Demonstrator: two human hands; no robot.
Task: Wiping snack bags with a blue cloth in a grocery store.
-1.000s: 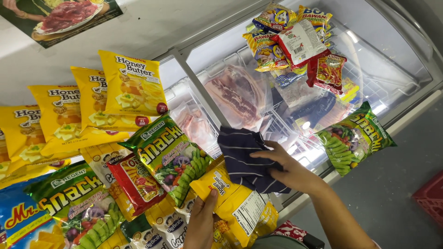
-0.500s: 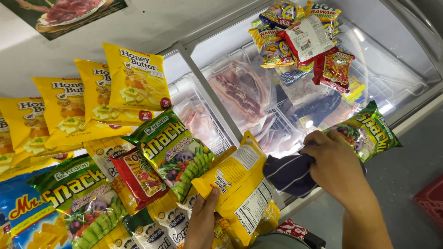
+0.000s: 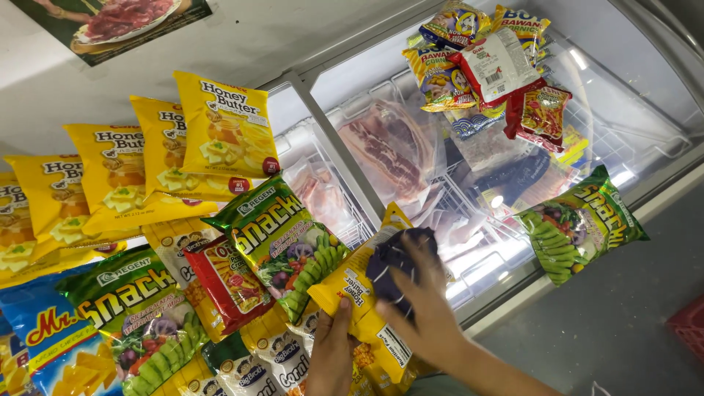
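At the far left, a blue snack bag (image 3: pixel 40 341) and overlapping yellow snack bags (image 3: pixel 110 180) lie on the glass top of a chest freezer (image 3: pixel 645 95), with green snack bags (image 3: pixel 282 246) and a red packet (image 3: pixel 227 282) below them. Right of these, near the bottom edge, the left hand (image 3: pixel 331 356) grasps the lower end of a yellow packet (image 3: pixel 367 308), thumb pressed on its front, holding it tilted above the other bags. Just right of it, the right hand (image 3: pixel 422 308) is clenched around a dark striped cloth (image 3: pixel 396 264), pressing it against the upper face of that yellow packet; the hand is blurred. Behind them, under the glass, lie bagged cuts of meat (image 3: pixel 389 150). Further right, a cluster of small snack packs (image 3: pixel 484 66) sits on the lid, and one more green bag (image 3: pixel 579 224) rests near the freezer's front rim. Grey floor (image 3: pixel 631 323) shows at the right.
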